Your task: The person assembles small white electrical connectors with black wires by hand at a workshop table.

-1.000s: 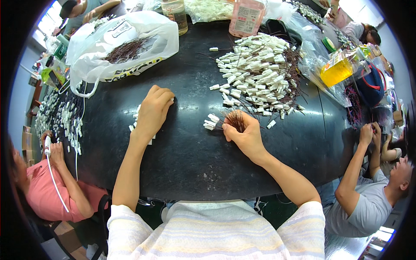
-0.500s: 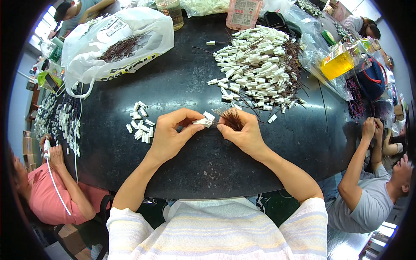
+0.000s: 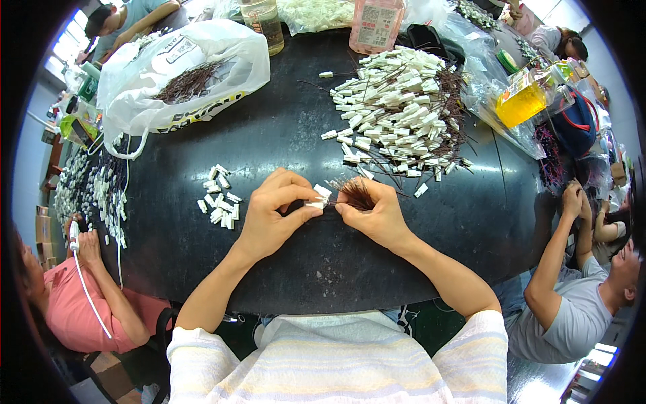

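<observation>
My left hand (image 3: pixel 269 214) pinches a few small white plastic connectors (image 3: pixel 322 192) between thumb and fingertips. Facing it, my right hand (image 3: pixel 378 214) is closed around a bundle of thin brown wires (image 3: pixel 359 192). The fingertips of both hands nearly meet above the black table (image 3: pixel 296 276), and the wire ends in the right hand reach the connectors. Whether a wire is inside a connector is too small to tell. Left of my left hand lies a small group of loose white connectors (image 3: pixel 221 199). Beyond my right hand rises a large heap of white connectors with brown wires (image 3: pixel 397 101).
A white plastic bag (image 3: pixel 124 101) holding brown wires stands far left. Along the back are a pink-labelled container (image 3: pixel 377 25) and a jar of liquid (image 3: pixel 264 23). A yellow bottle (image 3: pixel 521 104) stands at right. People sit working on both sides; more connectors (image 3: pixel 108 195) lie left.
The connectors in my left hand have turned slightly and sit closer to the right fingertips. Both hands have otherwise barely moved.
</observation>
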`<act>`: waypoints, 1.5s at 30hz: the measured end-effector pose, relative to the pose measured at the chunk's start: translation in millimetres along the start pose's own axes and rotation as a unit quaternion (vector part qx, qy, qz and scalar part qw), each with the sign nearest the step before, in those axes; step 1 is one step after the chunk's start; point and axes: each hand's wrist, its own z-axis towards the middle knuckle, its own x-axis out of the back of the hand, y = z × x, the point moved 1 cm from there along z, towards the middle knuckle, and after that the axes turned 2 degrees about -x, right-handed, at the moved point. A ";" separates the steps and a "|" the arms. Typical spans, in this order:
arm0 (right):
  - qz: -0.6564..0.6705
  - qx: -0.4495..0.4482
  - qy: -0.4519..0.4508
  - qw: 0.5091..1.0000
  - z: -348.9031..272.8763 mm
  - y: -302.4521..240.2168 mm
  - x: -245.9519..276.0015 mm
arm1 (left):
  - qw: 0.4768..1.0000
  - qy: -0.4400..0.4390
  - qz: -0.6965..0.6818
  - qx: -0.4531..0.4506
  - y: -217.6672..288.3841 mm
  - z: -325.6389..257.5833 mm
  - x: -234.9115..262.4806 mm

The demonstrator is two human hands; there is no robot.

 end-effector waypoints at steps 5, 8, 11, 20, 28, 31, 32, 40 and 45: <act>-0.014 -0.001 -0.018 1.000 -1.9 -3.5 -0.5 | 1.000 0.008 0.002 -0.011 -2.5 -2.6 -10.7; -0.040 0.028 -0.017 0.999 -1.7 -2.3 -0.6 | 0.998 0.000 0.005 -0.058 -1.0 -1.3 -13.2; -0.017 0.009 -0.011 1.000 0.5 -1.6 -0.9 | 0.995 -0.007 0.030 -0.091 -1.9 1.7 -9.7; 0.033 -0.004 0.008 0.999 1.0 -4.5 2.3 | 0.894 0.104 0.437 -0.001 -38.8 -4.9 88.8; 0.041 -0.002 0.015 0.999 1.8 -2.6 0.4 | 0.972 0.086 0.205 0.077 -28.5 2.4 70.0; 0.025 0.007 0.015 1.000 0.9 -1.2 0.4 | 0.954 0.103 -0.230 0.165 -3.5 1.1 32.4; 0.014 0.016 0.014 1.000 0.7 -0.8 0.2 | 0.935 0.078 -0.296 0.182 -5.5 -0.6 22.6; -0.008 0.045 0.012 0.999 -0.1 -1.3 -1.3 | 0.864 0.069 -0.445 0.225 -6.2 -2.2 0.8; -0.023 0.050 0.013 0.998 0.1 0.7 -1.9 | 0.853 0.056 -0.454 0.250 0.0 -1.6 -3.3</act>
